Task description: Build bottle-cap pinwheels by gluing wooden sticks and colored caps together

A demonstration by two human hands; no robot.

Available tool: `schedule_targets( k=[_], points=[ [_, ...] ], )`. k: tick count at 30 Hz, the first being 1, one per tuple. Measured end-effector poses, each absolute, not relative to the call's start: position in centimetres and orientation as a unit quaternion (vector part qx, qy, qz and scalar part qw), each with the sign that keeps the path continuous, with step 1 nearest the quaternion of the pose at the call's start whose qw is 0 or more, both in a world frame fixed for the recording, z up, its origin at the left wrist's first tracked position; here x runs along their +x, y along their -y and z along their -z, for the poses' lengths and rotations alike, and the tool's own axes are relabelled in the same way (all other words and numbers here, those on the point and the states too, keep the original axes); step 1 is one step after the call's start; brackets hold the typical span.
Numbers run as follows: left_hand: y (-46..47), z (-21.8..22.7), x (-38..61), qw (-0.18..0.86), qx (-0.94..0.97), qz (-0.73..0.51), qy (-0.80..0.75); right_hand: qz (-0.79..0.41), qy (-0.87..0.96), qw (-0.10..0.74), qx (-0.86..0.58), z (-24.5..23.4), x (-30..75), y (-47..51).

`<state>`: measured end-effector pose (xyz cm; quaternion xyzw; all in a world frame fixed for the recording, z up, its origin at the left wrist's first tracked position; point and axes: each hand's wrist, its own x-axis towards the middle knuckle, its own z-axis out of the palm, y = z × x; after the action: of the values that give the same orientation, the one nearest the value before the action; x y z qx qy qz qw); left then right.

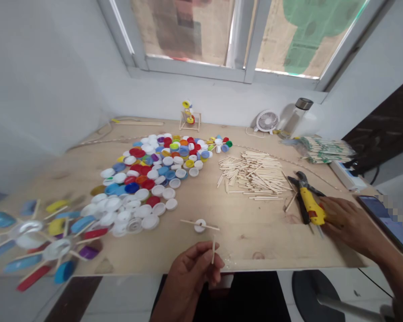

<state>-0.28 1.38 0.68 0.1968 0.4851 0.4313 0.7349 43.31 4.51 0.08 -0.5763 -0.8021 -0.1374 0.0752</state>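
My left hand (pixel 191 268) is raised just above the front edge of the plywood table (pixel 255 255), pinching a short wooden stick (pixel 213 250) upright between its fingers. Just beyond it, a white bottle cap (pixel 199 226) lies on the table with a thin wooden stick (pixel 199 225) through it. My right hand (pixel 349 223) grips the yellow handle of a pair of pliers (pixel 310 205) at the right. A heap of multicoloured bottle caps (pixel 147 179) spreads over the table's middle, and a pile of wooden sticks (pixel 251 174) lies next to it.
Cap-and-stick pinwheels (pixel 36 241) lie at the left edge. A phone (pixel 386 223) sits at the right. Along the back wall stand a small cap-and-stick model (pixel 190 116), a white fan (pixel 267 120), a glass bottle (pixel 295 116), a packet of sticks (pixel 325 150) and a power strip (pixel 345 174).
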Motion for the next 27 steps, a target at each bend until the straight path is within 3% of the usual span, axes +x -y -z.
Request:
schedule_targets(
  k=[4, 6, 9, 12, 18, 27],
  points=[
    [-1.8, -0.2, 0.0, 0.736, 0.179, -0.447, -0.476, 0.126, 0.748, 0.206, -0.618, -2.2, 38.4, -1.8],
    [-1.8, -0.2, 0.4, 0.734, 0.17, -0.459, -0.471, 0.054, 0.721, 0.296, -0.624, -2.6, 33.7, -0.7],
    [-1.5, -0.4, 1.0, 0.724, 0.152, -0.483, -0.469, -0.154, 0.731, 0.353, -0.563, -2.2, 25.8, -0.3],
    [-1.0, -0.7, 1.4, 0.712, 0.141, -0.51, -0.461, -0.343, 0.705, 0.387, -0.485, -1.5, 19.4, -0.9],
    [-0.3, -0.2, 1.3, 0.681, 0.176, -0.544, -0.458, -0.54, 0.555, 0.467, -0.427, -0.4, 13.5, -1.5],
    [-0.1, 0.3, 0.5, 0.638, 0.273, -0.523, -0.495, -0.65, 0.395, 0.478, -0.439, 0.6, 11.7, -1.0]
  ],
)
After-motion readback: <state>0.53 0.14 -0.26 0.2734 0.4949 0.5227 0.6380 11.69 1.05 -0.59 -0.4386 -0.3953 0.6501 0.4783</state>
